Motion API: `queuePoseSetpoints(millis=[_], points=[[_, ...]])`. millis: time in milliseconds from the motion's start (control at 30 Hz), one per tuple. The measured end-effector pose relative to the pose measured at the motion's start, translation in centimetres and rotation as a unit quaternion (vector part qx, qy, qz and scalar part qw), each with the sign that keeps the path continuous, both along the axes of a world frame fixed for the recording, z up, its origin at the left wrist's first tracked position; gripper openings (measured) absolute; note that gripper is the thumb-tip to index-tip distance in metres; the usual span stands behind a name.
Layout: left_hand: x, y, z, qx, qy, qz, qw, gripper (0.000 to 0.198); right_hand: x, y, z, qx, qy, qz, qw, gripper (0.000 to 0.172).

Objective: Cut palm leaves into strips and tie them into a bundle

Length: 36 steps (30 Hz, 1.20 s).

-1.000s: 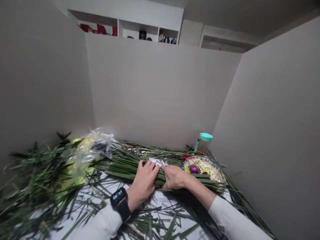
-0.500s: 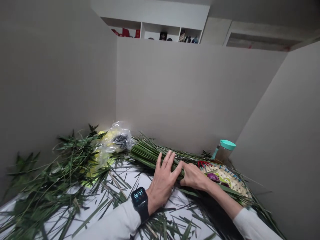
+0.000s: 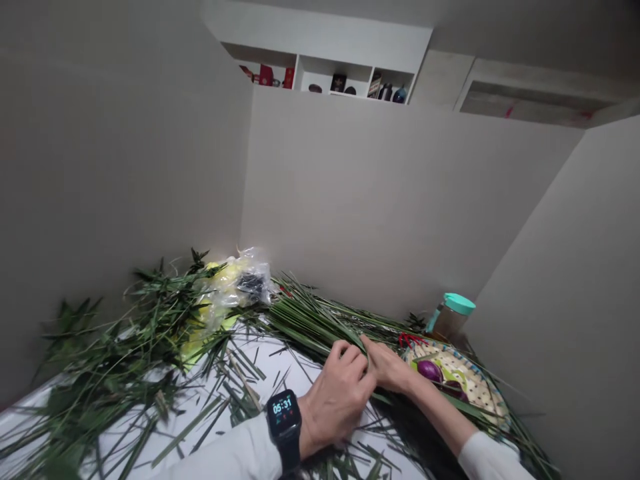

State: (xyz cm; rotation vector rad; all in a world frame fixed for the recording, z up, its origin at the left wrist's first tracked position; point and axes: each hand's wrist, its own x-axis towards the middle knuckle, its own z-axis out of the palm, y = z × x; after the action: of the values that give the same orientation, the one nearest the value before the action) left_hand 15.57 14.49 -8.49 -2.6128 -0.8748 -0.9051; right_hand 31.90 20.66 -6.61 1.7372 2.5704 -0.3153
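Two bare hands, left hand (image 3: 338, 399) and right hand (image 3: 387, 367), pinch together on a sheaf of long, narrow green leaves (image 3: 315, 321); beyond the grip the light, springy blades fan out; they look slippery, best held mid-sheaf.

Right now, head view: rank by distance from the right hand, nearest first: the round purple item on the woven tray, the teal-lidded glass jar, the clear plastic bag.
From the right hand:
1. Round purple item: on the woven tray, just right of the hand.
2. Teal-lidded glass jar: farther right, behind the tray.
3. Clear plastic bag: far left, at the back.
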Motion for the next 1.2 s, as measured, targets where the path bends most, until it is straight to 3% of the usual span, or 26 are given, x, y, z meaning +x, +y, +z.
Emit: queuePoseSetpoints(millis=[100,167,233,367,467,567,733,900,1100,1200], points=[[-0.3,-1.0,1.0,-0.022,0.008,0.008,1.0,0.009,-0.2,-0.3,0.0,-0.004,0.009,0.004,1.0,0.032],[-1.4,-1.0,2.1,-0.044,-0.017,0.045,0.998,0.006,-0.2,-0.8,0.2,-0.001,0.015,0.002,1.0,0.032],[-3.6,-0.2,3.4,-0.067,-0.075,0.118,0.988,0.009,-0.1,-1.5,0.7,0.009,0.021,-0.006,1.0,0.031],[-10.1,3.1,5.5,-0.097,-0.215,0.292,0.927,0.034,0.5,-2.7,1.9,0.042,0.041,-0.027,0.998,0.03],[-14.0,5.4,5.5,-0.131,-0.251,0.341,0.896,0.039,1.1,-3.3,3.0,0.072,0.061,-0.034,0.995,0.027],[-15.6,6.6,4.4,-0.16,-0.261,0.354,0.884,0.036,1.7,-3.8,4.1,0.107,0.086,-0.031,0.99,0.023],[-16.1,7.9,2.9,-0.184,-0.282,0.353,0.873,0.035,2.8,-4.1,6.0,0.153,0.14,-0.022,0.978,0.027],[-16.1,8.5,3.1,-0.178,-0.305,0.331,0.875,0.032,4.4,-3.6,7.6,0.172,0.191,-0.019,0.966,0.029],[-13.9,5.5,4.8,-0.115,-0.379,0.297,0.869,0.03,4.8,-2.8,7.9,0.173,0.216,-0.013,0.961,0.029],[-11.3,3.1,5.4,-0.137,-0.389,0.227,0.882,0.021,4.7,-2.7,7.8,0.178,0.22,-0.013,0.959,0.026]])
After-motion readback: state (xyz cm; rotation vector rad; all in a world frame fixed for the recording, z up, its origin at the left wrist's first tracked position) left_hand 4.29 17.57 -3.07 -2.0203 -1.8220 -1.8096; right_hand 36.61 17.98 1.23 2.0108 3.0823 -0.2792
